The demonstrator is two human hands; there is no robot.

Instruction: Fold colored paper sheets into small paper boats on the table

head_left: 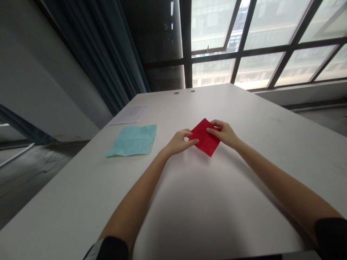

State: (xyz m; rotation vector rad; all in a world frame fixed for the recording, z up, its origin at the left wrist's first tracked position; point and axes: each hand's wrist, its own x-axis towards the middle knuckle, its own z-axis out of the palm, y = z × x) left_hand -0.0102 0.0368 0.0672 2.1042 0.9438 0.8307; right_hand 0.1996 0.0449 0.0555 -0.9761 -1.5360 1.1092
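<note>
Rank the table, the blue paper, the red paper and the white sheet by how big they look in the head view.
1. table
2. blue paper
3. red paper and white sheet: these look about alike, and the sheet lies farther from the camera, so I leave them unranked.

Both hands pinch a folded red paper on the white desk: left hand, right hand; light-blue sheets lie nearby.

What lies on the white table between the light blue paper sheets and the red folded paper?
In the head view: bare white table, then the left hand pinching the red folded paper.
</note>
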